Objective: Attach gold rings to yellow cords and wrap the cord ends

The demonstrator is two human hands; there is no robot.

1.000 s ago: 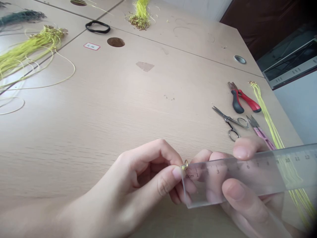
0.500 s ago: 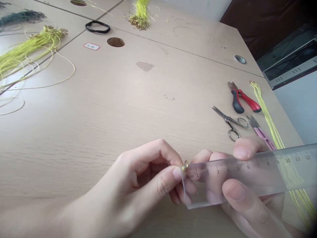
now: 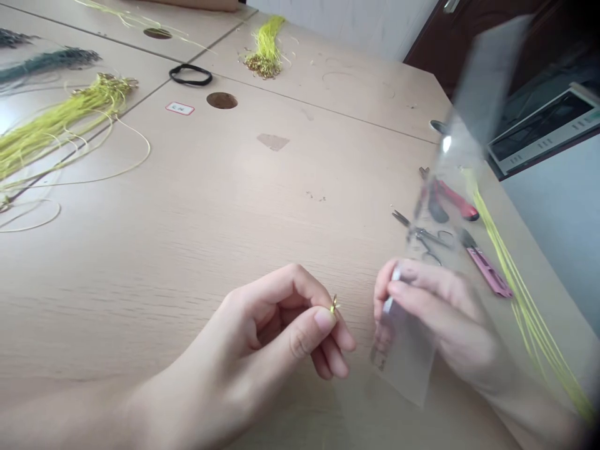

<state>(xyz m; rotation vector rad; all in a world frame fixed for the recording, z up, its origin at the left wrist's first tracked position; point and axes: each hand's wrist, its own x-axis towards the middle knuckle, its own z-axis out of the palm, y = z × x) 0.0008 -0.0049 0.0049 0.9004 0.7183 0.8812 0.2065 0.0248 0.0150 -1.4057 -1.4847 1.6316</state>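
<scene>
My left hand (image 3: 276,328) pinches a small gold metal fitting (image 3: 333,305) between thumb and forefinger, its exact form too small to tell. My right hand (image 3: 435,312) grips a clear plastic ruler (image 3: 403,356) near its lower end. Motion blur smears the ruler, which stands steeply tilted and reaches up and to the right across the view. The ruler stands apart from the gold fitting, with a gap of bare wood-grain table (image 3: 187,250) between my hands.
Red-and-black pliers (image 3: 450,203), small steel scissors (image 3: 424,240) and a pink-handled tool (image 3: 487,272) lie at the right, beside loose yellow cords (image 3: 525,306). Bundles of yellow-green cord (image 3: 51,131) lie at the far left. A black elastic band (image 3: 190,75) lies at the back.
The ruler has swung from lying nearly level against the gold fitting to a steep tilt, away from my left hand. My right hand has turned with it, and the whole view has shifted slightly.
</scene>
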